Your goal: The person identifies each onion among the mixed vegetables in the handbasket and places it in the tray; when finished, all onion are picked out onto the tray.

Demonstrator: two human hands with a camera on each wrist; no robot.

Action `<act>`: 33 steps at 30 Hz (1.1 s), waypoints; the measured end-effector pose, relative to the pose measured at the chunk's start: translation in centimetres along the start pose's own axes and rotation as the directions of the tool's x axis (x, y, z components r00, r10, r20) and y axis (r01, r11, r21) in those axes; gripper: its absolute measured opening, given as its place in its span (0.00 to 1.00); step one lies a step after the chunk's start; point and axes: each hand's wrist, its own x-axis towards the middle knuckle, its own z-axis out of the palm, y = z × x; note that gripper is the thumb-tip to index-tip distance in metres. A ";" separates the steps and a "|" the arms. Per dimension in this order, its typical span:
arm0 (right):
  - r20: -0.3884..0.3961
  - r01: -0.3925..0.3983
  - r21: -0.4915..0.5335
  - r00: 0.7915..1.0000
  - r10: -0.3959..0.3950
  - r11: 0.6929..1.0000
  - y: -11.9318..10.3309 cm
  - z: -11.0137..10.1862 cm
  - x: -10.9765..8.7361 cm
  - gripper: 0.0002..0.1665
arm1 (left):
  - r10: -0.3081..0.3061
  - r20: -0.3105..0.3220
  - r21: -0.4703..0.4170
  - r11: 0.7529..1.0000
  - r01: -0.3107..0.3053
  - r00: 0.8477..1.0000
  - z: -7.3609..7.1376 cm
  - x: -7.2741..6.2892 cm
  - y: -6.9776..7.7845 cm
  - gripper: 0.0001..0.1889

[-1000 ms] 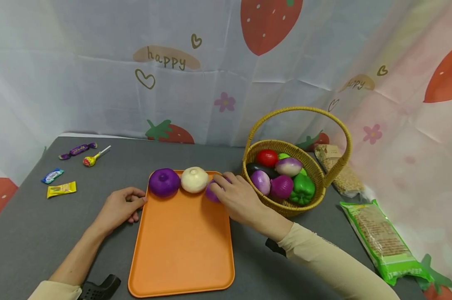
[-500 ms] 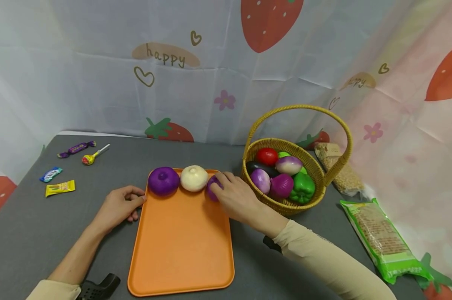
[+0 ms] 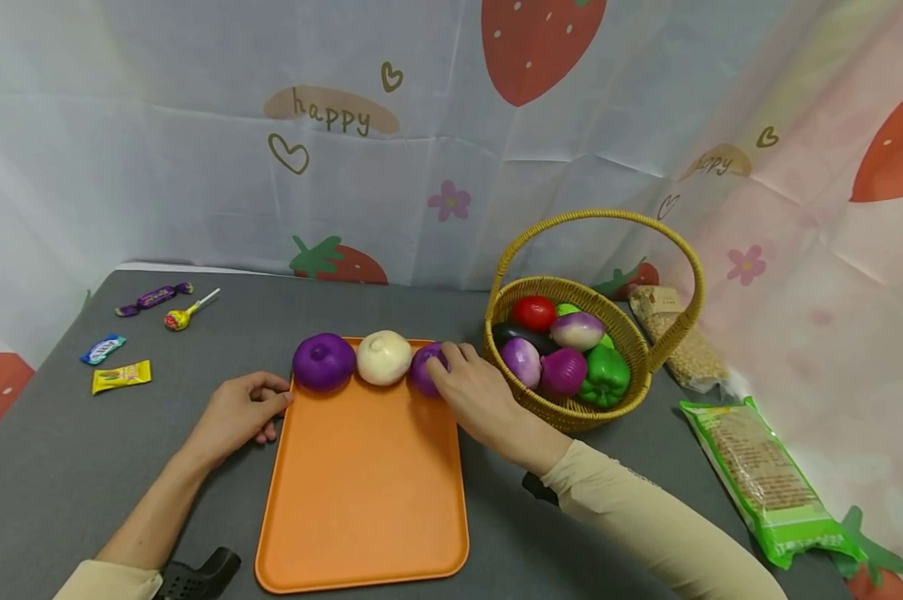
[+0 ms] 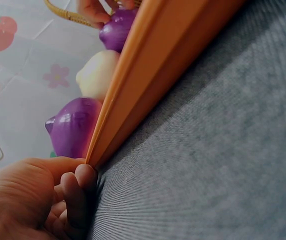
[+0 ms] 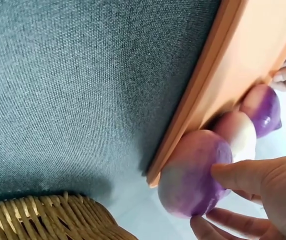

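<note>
Right hand (image 3: 481, 400) clamped on the end onion (image 3: 422, 373); left hand (image 3: 234, 417) pinching the tray (image 3: 365, 492)
The end onion sits at the tray's far right corner, between thumb and fingertips, probably gripped so its round body won't roll; beside it the white onion (image 3: 384, 358), then the left onion (image 3: 323, 363), in a row along the far edge; left thumb and fingers nip the left rim, likely to stop the tray sliding on the bench (image 3: 185, 367); basket (image 3: 586, 297) near the right side, a short reach.
</note>
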 end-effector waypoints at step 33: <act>-0.003 -0.026 -0.002 1.000 0.026 1.000 0.2 -0.2 0.5 0.10 | 0.003 -0.005 -0.002 1.000 -0.003 1.000 0.0 -0.1 0.3 0.17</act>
